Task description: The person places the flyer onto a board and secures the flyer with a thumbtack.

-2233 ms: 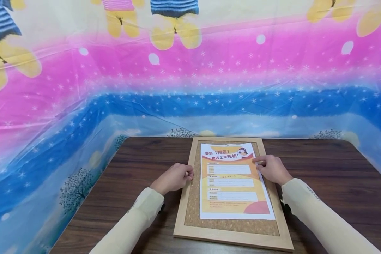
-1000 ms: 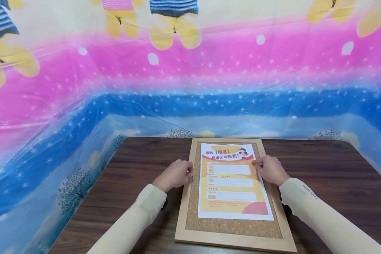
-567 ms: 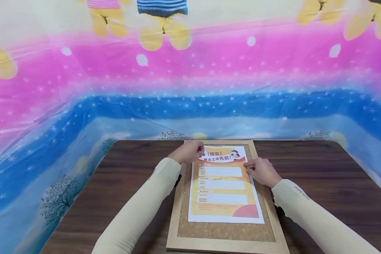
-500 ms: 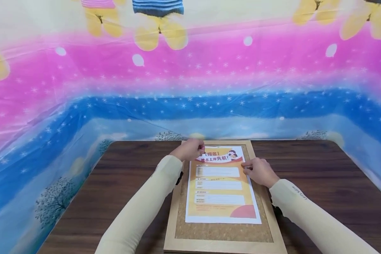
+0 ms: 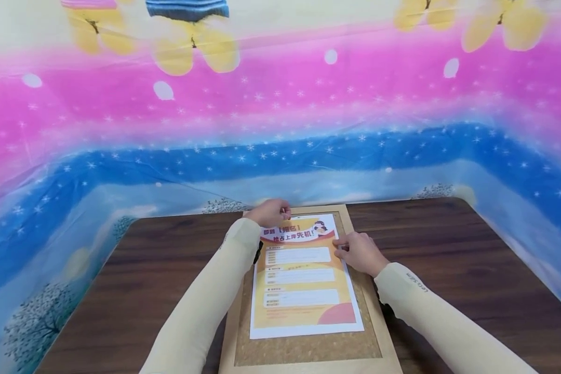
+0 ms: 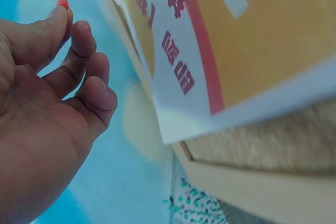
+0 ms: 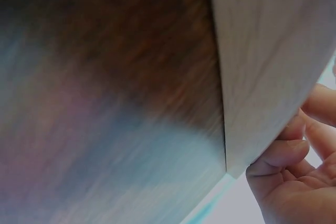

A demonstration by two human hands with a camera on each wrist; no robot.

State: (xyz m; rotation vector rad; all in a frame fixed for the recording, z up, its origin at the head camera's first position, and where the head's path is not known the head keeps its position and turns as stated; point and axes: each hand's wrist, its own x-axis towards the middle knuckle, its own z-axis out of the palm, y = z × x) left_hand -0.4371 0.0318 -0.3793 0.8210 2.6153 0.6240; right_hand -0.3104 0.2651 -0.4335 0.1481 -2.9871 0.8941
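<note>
A printed yellow-and-white poster (image 5: 304, 311) lies on a wood-framed corkboard (image 5: 308, 354). My left hand (image 5: 271, 212) is over the board's far left corner, near the poster's top edge. In the left wrist view its thumb and forefinger pinch a red-headed thumbtack (image 6: 62, 3), the tip pointing toward the poster; the other fingers are loosely bent. My right hand (image 5: 362, 253) rests across the right side of the board, forefinger extended to the poster's right edge and thumb just below. In the right wrist view its bent fingers show beside the wooden frame (image 7: 262, 66).
The board lies on a dark wood-grain table (image 5: 449, 249), with tabletop on both sides. A printed cloth backdrop (image 5: 280, 130) hangs directly behind the table's far edge. A small dark spot shows at the poster's top centre.
My left hand has moved from the board's left side up to its far left corner. My right hand has stayed at the poster's right edge. The head view has swung to the right.
</note>
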